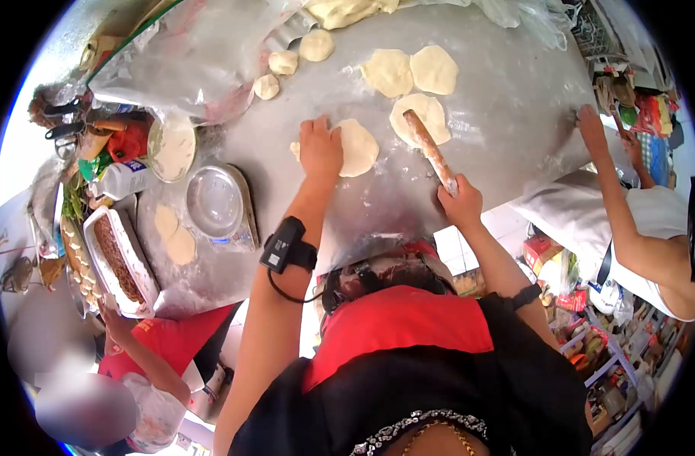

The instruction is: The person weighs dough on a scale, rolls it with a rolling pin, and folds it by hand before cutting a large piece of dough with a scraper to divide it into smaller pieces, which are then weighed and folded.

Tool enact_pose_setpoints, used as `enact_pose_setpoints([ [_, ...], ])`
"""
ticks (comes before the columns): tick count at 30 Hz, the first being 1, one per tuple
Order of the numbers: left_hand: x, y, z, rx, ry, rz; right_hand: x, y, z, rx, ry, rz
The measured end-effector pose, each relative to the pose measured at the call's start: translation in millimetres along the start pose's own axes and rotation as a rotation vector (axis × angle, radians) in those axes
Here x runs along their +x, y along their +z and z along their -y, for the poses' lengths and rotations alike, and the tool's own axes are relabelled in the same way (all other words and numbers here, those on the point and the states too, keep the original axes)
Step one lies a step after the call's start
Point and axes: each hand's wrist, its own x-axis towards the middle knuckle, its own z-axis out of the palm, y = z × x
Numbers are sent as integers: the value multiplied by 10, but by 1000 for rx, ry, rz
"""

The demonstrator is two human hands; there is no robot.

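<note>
My left hand (319, 150) rests on the work surface with its fingers curled down over dough. A flat dough round (360, 148) shows at its right side, and a small edge of dough (295, 150) peeks out at its left. What lies beneath the palm is hidden. In my right hand (461, 202) is the near end of a floury wooden rolling pin (430, 150). The pin's far end lies over another dough round (431, 114). Two more flattened rounds, one at the left (388, 72) and one at the right (434, 69), sit beyond it.
Several dough balls (284, 62) lie near a plastic sheet (188, 57). At left are a scale with a metal bowl (214, 202), a flour bowl (172, 148) and a white tray of brown filling (144, 285). One person stands at lower left, another at right with a hand (591, 129) on the table.
</note>
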Motion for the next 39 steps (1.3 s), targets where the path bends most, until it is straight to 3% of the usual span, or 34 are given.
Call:
enact_pose_setpoints([
  [2,166,-112,-137,-169,-237,263,175,-83,-33,-42,1,-27],
  [6,147,-138,-201,-272,-234,414,233,-115,-35,-54,-3,-66],
  [9,-22,41,-239,-998,-523,251,227,-109,-20,-65,11,-59],
  [12,-62,74,-196,-684,-393,439,253,-75,-8,-71,26,-47],
  [16,-142,122,-205,-445,-188,518,233,-54,-34,-81,37,-39],
  [18,-273,248,-86,-766,-202,555,262,-36,-48,-104,31,-58],
  [22,-562,-504,50,-641,-78,290,288,-41,-27,-139,72,-27],
  [25,-820,-1085,413,-785,-115,100,256,-45,5,-142,88,-33],
  [29,-854,-1855,890,-1184,-438,-75,271,-1,6,-105,88,-108],
  [32,-894,-1780,1620,-754,-279,-344,217,-1,38,-62,52,-141],
  [35,-1088,-2071,1824,-933,-441,-388,107,-56,152,-14,18,-160],
  [39,-1332,-2067,2137,-905,-380,-543,-150,-11,445,-15,-131,-126],
])
